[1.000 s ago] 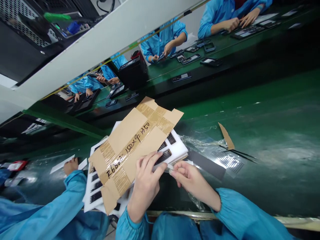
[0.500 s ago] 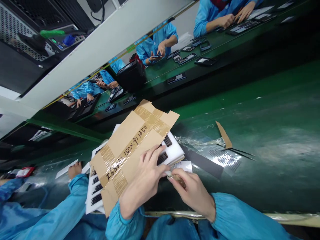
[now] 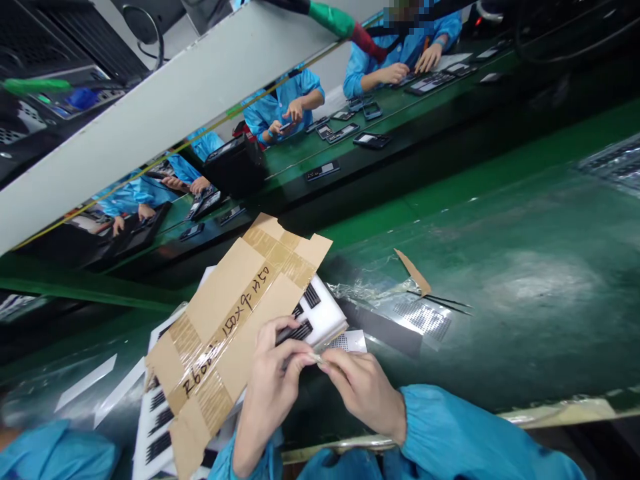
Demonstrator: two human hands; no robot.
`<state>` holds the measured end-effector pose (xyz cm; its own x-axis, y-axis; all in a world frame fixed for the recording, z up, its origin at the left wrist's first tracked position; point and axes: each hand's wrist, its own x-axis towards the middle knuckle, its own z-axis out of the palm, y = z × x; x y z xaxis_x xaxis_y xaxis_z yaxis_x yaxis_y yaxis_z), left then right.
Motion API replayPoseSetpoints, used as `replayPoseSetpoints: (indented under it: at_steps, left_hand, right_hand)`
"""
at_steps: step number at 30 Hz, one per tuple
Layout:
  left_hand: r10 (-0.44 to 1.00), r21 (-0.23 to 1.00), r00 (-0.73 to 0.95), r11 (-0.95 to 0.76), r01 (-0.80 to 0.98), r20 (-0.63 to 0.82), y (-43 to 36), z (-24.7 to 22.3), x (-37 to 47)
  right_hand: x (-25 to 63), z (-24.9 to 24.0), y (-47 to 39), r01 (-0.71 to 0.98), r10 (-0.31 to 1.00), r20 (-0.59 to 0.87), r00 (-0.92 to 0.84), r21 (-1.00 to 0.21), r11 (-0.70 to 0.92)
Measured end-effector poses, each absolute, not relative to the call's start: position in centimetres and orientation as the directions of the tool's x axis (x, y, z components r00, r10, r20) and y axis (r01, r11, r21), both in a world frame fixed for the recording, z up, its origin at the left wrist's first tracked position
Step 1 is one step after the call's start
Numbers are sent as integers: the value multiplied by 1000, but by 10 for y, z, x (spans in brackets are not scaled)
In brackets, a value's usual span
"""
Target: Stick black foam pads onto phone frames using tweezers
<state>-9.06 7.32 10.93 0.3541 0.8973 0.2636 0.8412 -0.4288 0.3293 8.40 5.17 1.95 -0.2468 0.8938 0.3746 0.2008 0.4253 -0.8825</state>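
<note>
My left hand point(image 3: 275, 377) and my right hand point(image 3: 363, 390) meet above the bench's near edge. Their fingertips pinch a small pale, crumpled piece point(image 3: 316, 358) that looks like clear tape; most of it is hidden by the fingers. Left of them, a flattened cardboard sheet point(image 3: 250, 273) with brown tape and handwriting lies tilted on white foam trays point(image 3: 330, 310). Rows of thin black parts point(image 3: 305, 331) show in the foam beside my left hand. A white sheet with small dark dots point(image 3: 353, 341) sticks out beyond the trays, just behind my right hand.
Right of the trays lie clear plastic film point(image 3: 370, 290), a perforated silver sheet point(image 3: 425, 319), a cardboard scrap point(image 3: 414, 272) and black tweezers point(image 3: 443, 301). White strips point(image 3: 86, 382) lie at the left, near a co-worker's sleeve point(image 3: 65, 450). Across the bench, co-workers handle phones point(image 3: 323, 171).
My left hand has drawn back from the foam's edge and turned, bringing its fingertips to the pale piece. The co-worker's hand at left has left the strips. The view has shifted right.
</note>
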Motion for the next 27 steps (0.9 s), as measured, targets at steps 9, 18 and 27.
replayPoseSetpoints:
  at_steps: [9,18,27]
  left_hand:
    - [788,-138,453,-437,889,416,44,102,-109]
    - [688,17,229,-332,943,689,26,66,-95]
    - [653,27,139,-237,971,745,33,55,-89]
  right_hand:
    - [90,25,46,395,862,461,-209,-767,506]
    - [61,51,56,633,794,563,-230,-533,562]
    - [67,48,63,454,789,491,-369,-645,614]
